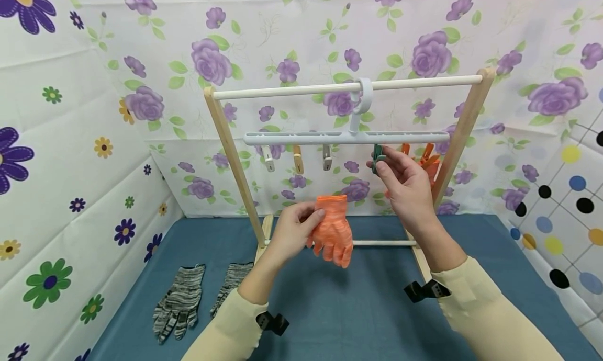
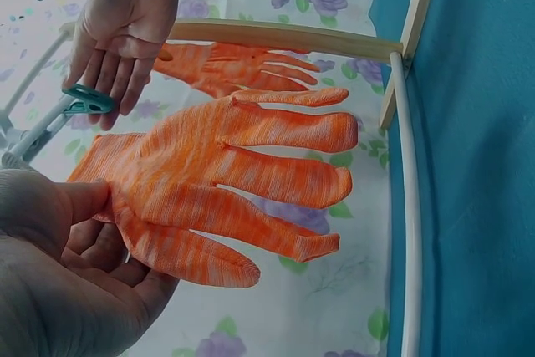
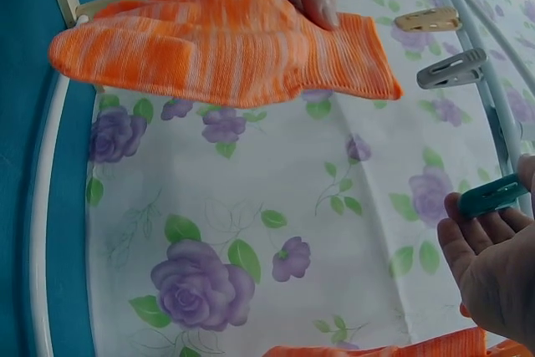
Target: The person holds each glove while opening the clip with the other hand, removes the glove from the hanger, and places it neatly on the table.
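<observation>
An orange knit glove hangs fingers down from my left hand, which pinches it near the cuff between thumb and fingers. Up at the white hanger bar, my right hand pinches a green clothespin attached under the bar. The left wrist view shows the held glove spread flat, its cuff toward the green clip. Behind my right hand, a second orange glove hangs from orange clothespins, partly hidden in the head view.
White, yellow and grey clothespins dangle along the bar's left half. A wooden rack carries the hanger by its hook. Two grey-striped gloves lie on the blue tabletop, one partly behind my left arm. Flowered sheets surround the table.
</observation>
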A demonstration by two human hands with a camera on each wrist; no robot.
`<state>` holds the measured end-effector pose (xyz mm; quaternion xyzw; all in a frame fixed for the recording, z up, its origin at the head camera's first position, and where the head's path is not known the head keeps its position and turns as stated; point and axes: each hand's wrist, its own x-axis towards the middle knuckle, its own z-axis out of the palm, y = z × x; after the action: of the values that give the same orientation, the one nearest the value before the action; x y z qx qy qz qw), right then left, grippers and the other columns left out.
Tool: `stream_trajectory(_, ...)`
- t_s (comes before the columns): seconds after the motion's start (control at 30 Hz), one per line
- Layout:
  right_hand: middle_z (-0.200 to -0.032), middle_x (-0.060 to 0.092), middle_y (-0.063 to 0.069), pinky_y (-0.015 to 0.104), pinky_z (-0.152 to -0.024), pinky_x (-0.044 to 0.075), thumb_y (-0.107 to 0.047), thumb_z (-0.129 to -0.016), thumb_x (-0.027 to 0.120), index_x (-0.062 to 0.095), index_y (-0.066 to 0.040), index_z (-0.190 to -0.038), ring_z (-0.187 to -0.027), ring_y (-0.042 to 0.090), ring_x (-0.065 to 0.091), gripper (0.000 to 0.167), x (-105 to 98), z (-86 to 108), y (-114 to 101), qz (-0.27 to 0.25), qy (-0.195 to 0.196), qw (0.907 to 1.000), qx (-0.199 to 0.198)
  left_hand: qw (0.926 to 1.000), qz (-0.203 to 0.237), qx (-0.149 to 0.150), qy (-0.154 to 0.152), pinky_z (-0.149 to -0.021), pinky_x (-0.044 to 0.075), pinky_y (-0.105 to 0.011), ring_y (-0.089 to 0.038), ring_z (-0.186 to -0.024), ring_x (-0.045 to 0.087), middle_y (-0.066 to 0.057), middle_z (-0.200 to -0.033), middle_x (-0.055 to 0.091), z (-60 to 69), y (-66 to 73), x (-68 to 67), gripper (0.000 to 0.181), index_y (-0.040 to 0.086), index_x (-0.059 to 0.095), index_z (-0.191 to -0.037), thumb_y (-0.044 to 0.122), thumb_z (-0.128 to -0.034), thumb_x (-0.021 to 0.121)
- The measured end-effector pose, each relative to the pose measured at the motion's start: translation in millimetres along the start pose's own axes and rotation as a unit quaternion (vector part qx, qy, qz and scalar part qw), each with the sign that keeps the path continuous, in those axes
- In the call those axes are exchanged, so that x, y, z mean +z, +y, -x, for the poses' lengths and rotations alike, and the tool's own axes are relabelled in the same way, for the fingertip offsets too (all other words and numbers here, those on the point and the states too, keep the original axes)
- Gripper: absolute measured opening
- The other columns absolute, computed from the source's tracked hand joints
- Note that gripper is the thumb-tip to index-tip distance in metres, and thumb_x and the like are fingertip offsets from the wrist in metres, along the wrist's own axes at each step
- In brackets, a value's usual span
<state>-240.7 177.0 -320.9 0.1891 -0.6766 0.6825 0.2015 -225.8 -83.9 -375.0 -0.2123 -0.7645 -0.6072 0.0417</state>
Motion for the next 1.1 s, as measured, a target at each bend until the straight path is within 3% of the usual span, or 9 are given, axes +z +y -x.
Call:
stream_trajectory(0.57, -0.140, 0.063, 0.019, 0.021, -0.102, 0.050, -0.020, -0.108, 0.067, 0.054, -0.006, -0.154, -0.125, 0.015, 0.065, 0.050, -2, 5.7, 2, 0.040, -0.004, 0.9991, -0.007, 0.9998, 0.002, 0.000, 0.020, -0.063, 0.054, -0.032, -0.029, -0.073, 0.065, -0.015, -0.093, 0.074, 12.5, -3.6, -12.1, 0.021, -0.001, 0.076, -0.116, 0.015, -0.1084, 0.065)
stream_trajectory(1.1, -0.147, 0.060, 0.016, 0.021, -0.101, 0.051, -0.013, -0.107, 0.067, 0.052, -0.003, -0.155, -0.129, 0.022, 0.064, 0.051, -7, 12.6, 6, 0.067, -0.010, 0.9973, -0.028, 0.9991, -0.016, -0.005, 0.040, -0.061, 0.054, -0.032, -0.027, -0.070, 0.064, -0.014, -0.089, 0.074, 23.3, -9.3, -24.8, 0.020, -0.001, 0.077, -0.113, 0.015, -0.1070, 0.068)
